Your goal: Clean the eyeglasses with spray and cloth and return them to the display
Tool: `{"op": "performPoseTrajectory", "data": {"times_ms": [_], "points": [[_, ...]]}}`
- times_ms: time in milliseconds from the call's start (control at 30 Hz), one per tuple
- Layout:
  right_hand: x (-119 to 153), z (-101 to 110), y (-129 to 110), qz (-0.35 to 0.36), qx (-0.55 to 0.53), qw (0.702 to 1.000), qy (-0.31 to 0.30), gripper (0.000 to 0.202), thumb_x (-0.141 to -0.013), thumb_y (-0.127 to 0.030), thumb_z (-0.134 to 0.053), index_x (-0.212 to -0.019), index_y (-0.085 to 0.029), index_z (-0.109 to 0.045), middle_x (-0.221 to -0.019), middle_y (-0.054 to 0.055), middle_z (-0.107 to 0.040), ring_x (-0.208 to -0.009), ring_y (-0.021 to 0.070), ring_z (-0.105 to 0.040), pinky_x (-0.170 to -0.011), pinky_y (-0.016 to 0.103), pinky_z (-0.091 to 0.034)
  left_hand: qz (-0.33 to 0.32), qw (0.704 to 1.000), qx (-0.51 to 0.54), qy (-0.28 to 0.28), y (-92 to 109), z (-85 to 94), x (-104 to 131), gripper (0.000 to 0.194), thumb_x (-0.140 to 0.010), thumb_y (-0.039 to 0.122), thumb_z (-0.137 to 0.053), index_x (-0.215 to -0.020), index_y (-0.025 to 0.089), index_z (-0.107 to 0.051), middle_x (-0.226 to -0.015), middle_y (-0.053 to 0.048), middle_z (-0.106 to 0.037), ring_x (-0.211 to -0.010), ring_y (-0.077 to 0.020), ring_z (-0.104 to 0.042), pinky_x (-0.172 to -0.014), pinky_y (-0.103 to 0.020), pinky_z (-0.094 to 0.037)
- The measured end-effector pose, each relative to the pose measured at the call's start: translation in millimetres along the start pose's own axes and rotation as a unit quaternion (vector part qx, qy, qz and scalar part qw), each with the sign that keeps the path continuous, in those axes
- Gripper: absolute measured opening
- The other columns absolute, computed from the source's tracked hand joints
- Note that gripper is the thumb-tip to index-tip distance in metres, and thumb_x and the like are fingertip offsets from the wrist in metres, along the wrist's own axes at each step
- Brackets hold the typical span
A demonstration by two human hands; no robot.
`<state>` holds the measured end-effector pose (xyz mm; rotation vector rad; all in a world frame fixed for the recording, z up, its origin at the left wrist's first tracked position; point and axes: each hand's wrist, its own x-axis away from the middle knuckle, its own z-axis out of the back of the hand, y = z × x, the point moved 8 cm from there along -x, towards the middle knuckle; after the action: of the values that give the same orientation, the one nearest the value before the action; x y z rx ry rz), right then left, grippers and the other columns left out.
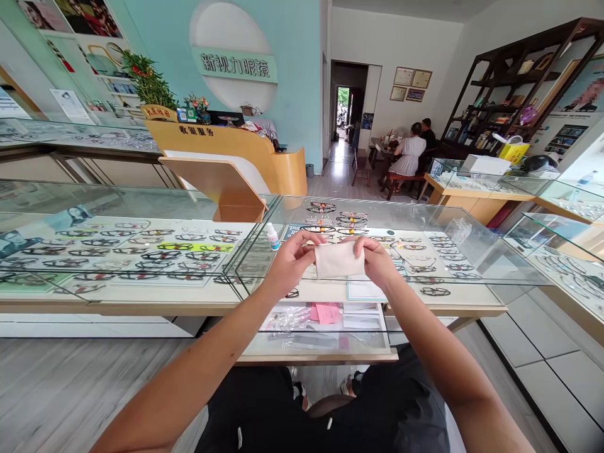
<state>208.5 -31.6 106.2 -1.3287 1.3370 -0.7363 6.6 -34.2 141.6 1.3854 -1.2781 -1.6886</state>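
Between my two hands a small cream-white cloth [338, 260] with zigzag edges is stretched out above the glass counter. My left hand [295, 255] pinches its left side between thumb and fingers. At the other end, my right hand [375, 257] grips the upper right corner with the fingers curled in. A small white spray bottle [272, 237] with a blue and pink label stands on the glass just left of my left hand. Several pairs of eyeglasses [352, 219] show in and on the counter beyond and around the cloth.
Below my hands an open drawer [389, 352] holds pink paper, white boxes and clear plastic bags. A glass display case [117, 283] with rows of eyeglasses runs left. A wooden stand [212, 182] rises behind it. Two people [410, 154] sit at a table in the back.
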Motion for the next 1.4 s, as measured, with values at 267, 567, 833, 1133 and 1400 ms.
{"op": "performPoseTrajectory", "data": {"times_ms": [267, 567, 833, 1133, 1400], "points": [[6.0, -12.5, -32.0, 0.096, 0.194, 0.975, -0.049, 0.022, -0.080, -0.017, -0.058, -0.065, -0.022, -0.072, -0.109, 0.007, -0.073, -0.101, 0.0226, -0.065, -0.083, 0.033, -0.045, 0.197, 0.964, 0.065, -0.165, -41.4, -21.1, -4.5, 0.043, -0.080, 0.051, -0.084, -0.107, 0.019, -0.075, -0.093, -0.005, -0.073, -0.082, -0.0214, -0.064, -0.072, -0.030, -0.045], [16.4, 9.2, 37.3, -0.192, 0.012, 0.980, -0.048, 0.053, -0.079, -0.064, -0.082, -0.116, -0.028, -0.071, -0.096, 0.002, -0.073, -0.078, 0.0189, -0.066, -0.067, 0.032, -0.059, 0.194, 0.958, -0.103, -0.183, -67.7, -26.3, -4.8, 0.048, -0.078, 0.064, -0.088, -0.086, 0.018, -0.073, -0.084, -0.002, -0.067, -0.077, -0.0203, -0.057, -0.067, -0.028, -0.040], [20.3, 51.4, 65.5, -0.182, 0.107, 0.976, 0.052, 0.058, -0.059, -0.064, -0.100, -0.085, -0.018, -0.077, -0.072, -0.001, -0.066, -0.067, 0.0124, -0.059, -0.064, 0.028, -0.057, 0.250, 0.944, -0.091, -0.193, -107.6, -34.0, -4.1, 0.062, -0.069, 0.068, -0.092, -0.101, 0.017, -0.078, -0.100, -0.008, -0.078, -0.091, -0.0272, -0.067, -0.077, -0.032, -0.048], [14.1, 126.8, 7.7, -0.118, 0.505, 0.845, 0.133, 0.035, -0.099, -0.052, -0.067, -0.104, -0.021, -0.082, -0.102, 0.010, -0.081, -0.095, 0.0236, -0.073, -0.080, 0.032, -0.055, 0.331, 0.928, 0.045, -0.166, -139.4, -56.0, 9.0, 0.065, -0.058, 0.051, -0.104, -0.107, 0.016, -0.081, -0.102, -0.011, -0.082, -0.096, -0.0300, -0.075, -0.082, -0.034, -0.055], [28.5, 219.9, 4.7, -0.269, 0.675, 0.663, 0.180, 0.017, -0.093, -0.027, -0.069, -0.090, -0.018, -0.083, -0.105, 0.016, -0.081, -0.102, 0.0295, -0.073, -0.082, 0.035, -0.048, 0.333, 0.931, 0.149, -0.004, -144.4, -31.7, 20.8, 0.050, -0.063, 0.038, -0.105, -0.098, 0.017, -0.078, -0.091, -0.009, -0.082, -0.081, -0.0227, -0.077, -0.070, -0.029, -0.059]]}}
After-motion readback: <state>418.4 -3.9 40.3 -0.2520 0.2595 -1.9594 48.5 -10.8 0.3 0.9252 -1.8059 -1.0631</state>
